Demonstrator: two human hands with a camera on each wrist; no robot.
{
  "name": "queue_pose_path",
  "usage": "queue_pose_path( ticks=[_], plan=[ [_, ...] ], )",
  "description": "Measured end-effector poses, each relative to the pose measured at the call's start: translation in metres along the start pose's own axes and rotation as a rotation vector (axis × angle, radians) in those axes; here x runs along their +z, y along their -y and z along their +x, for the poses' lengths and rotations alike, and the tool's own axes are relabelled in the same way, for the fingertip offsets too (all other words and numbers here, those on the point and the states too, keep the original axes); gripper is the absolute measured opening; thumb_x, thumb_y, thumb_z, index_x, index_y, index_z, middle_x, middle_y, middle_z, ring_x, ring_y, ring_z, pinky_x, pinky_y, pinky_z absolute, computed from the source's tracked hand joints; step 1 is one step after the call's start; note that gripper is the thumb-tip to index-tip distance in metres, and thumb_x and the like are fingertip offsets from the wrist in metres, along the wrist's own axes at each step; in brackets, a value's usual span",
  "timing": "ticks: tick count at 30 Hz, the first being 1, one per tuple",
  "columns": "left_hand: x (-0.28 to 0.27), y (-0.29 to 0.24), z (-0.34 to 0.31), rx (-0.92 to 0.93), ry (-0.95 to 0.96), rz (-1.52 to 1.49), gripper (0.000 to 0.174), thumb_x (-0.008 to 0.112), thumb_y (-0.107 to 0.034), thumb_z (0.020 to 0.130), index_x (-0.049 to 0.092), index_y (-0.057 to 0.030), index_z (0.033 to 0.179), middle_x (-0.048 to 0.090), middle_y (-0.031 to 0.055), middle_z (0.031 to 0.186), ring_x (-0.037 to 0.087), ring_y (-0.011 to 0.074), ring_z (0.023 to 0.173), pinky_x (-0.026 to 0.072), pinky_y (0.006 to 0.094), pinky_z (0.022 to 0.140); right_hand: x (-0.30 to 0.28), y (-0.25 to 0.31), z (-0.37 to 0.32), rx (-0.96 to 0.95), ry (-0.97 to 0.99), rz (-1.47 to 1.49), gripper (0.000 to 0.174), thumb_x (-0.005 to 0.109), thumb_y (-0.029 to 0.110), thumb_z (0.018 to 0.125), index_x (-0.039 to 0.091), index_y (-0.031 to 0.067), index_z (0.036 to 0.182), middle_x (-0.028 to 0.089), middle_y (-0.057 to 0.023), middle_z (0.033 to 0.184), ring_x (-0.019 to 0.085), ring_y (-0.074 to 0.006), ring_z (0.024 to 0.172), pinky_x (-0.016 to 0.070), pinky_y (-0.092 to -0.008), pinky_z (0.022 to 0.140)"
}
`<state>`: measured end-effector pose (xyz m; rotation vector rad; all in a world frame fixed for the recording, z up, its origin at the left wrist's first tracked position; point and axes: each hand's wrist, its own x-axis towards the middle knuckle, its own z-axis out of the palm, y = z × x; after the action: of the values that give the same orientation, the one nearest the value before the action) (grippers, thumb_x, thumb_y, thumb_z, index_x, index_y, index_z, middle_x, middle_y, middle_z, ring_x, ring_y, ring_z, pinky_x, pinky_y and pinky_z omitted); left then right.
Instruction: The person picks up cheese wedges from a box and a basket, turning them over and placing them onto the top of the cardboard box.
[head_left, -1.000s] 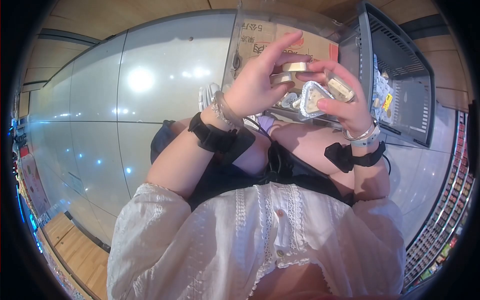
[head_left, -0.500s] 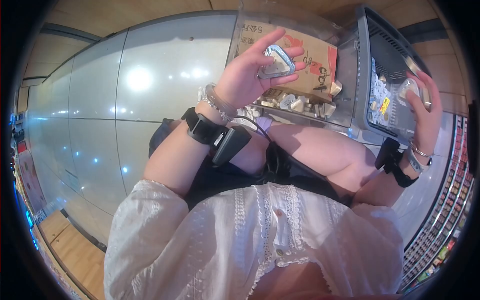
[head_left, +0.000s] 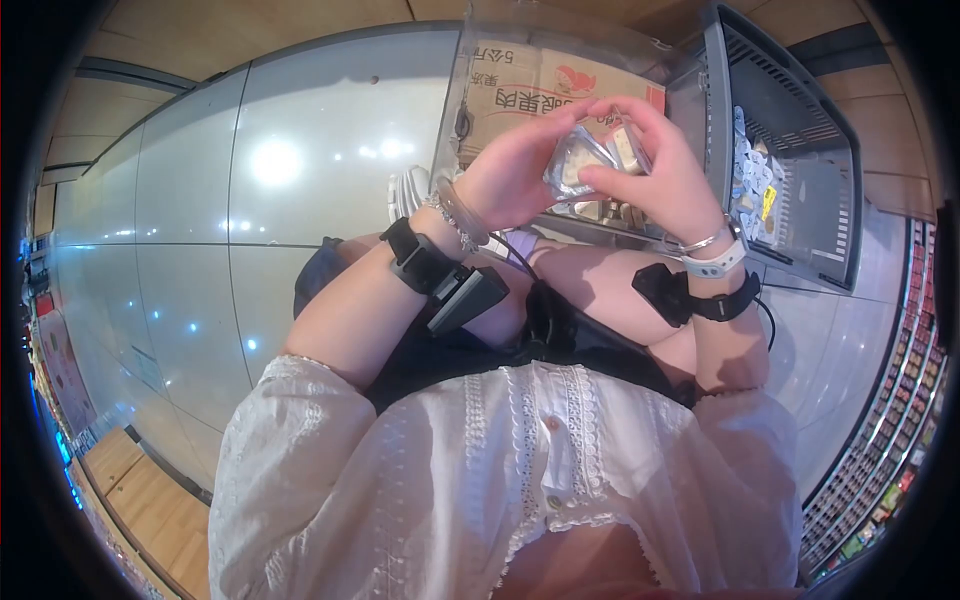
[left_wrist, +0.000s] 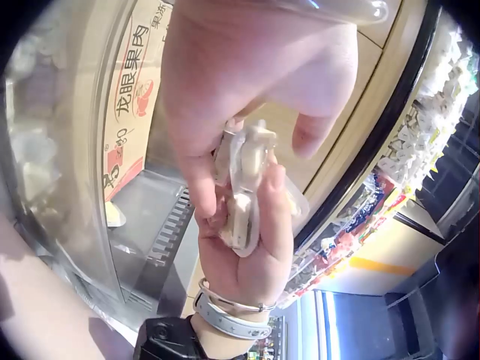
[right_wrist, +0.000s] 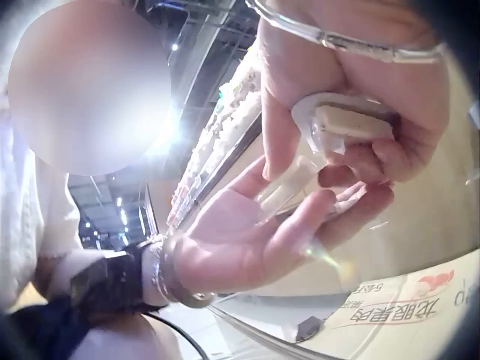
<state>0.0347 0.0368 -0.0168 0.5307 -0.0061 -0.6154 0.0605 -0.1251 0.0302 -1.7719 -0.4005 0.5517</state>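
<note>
Both hands meet over the clear bin. My right hand point(head_left: 685, 185) pinches small triangular foil-lidded packs point(head_left: 622, 150), its thumb lying over them. In the right wrist view one pale pack point(right_wrist: 352, 124) is tucked against this hand's palm. Facing it, my left hand point(head_left: 505, 175) curves its fingers round another triangular pack point(head_left: 575, 165) where the two hands come together. The left wrist view shows clear-sided packs point(left_wrist: 244, 214) close between the hands, with the left thumb apart from them. Fingers partly hide how many packs there are.
In front stands a clear bin point(head_left: 462, 110) with a printed cardboard box point(head_left: 520, 80) and loose packs inside. Right of it is a grey plastic basket point(head_left: 845, 175) holding several foil packs point(head_left: 748, 165) and a yellow label point(head_left: 769, 203). Stocked shelves point(head_left: 890, 420) line the far right.
My right hand moved from beside the bin to over the grey basket, then back to the left hand. The left hand, spread with a pack on its palm half a second ago, now curves inward.
</note>
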Motion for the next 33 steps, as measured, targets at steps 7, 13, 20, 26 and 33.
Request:
queue_pose_path(
  ticks=[7, 13, 20, 26, 33],
  plan=[
    [-0.004, -0.002, -0.001, 0.02, -0.098, -0.003, 0.047, 0.044, -0.007, 0.084, 0.03, -0.0081, 0.129, 0.045, 0.0093, 0.117, 0.05, 0.019, 0.103, 0.0456, 0.0356, 0.086, 0.0, 0.0, 0.005, -0.047, -0.199, -0.092, 0.035, 0.062, 0.017, 0.078, 0.045, 0.0033, 0.104, 0.054, -0.0045, 0.091, 0.053, -0.0106, 0.081, 0.0442, -0.0239, 0.068],
    [-0.006, 0.007, 0.001, 0.015, -0.207, 0.134, 0.036, 0.044, -0.016, 0.086, 0.038, -0.0066, 0.121, 0.048, 0.0089, 0.112, 0.05, 0.0182, 0.101, 0.047, 0.0355, 0.083, 0.006, -0.009, 0.009, 0.057, -0.208, 0.589, 0.03, 0.055, 0.007, 0.079, 0.042, 0.0047, 0.106, 0.054, -0.0067, 0.091, 0.054, -0.0124, 0.08, 0.0434, -0.0232, 0.068],
    [-0.013, 0.008, 0.002, -0.008, -0.123, 0.063, 0.033, 0.046, -0.025, 0.086, 0.043, -0.0077, 0.115, 0.048, 0.0043, 0.109, 0.048, 0.0144, 0.102, 0.0464, 0.0323, 0.083, 0.008, -0.018, 0.009, 0.032, -0.201, 0.279, 0.038, 0.053, -0.004, 0.072, 0.04, 0.0031, 0.107, 0.055, -0.0087, 0.09, 0.054, -0.0135, 0.08, 0.0453, -0.0242, 0.067],
    [-0.01, 0.009, 0.001, 0.055, -0.148, 0.275, 0.038, 0.055, -0.019, 0.082, 0.041, -0.0082, 0.116, 0.048, 0.0056, 0.11, 0.051, 0.014, 0.096, 0.0448, 0.0302, 0.083, 0.006, -0.016, 0.01, 0.032, -0.217, 0.184, 0.043, 0.058, -0.005, 0.07, 0.038, 0.0035, 0.108, 0.055, -0.0089, 0.09, 0.055, -0.0129, 0.076, 0.0465, -0.0242, 0.065],
    [0.001, 0.008, -0.001, 0.693, -0.274, 0.962, 0.054, 0.06, 0.004, 0.068, 0.039, -0.0049, 0.117, 0.051, 0.0082, 0.107, 0.053, 0.0163, 0.096, 0.0438, 0.0297, 0.083, 0.005, -0.014, 0.006, -0.159, -0.265, 0.153, 0.035, 0.06, 0.003, 0.075, 0.044, 0.0053, 0.106, 0.055, -0.0055, 0.093, 0.05, -0.0083, 0.083, 0.0417, -0.0202, 0.068]
  ],
)
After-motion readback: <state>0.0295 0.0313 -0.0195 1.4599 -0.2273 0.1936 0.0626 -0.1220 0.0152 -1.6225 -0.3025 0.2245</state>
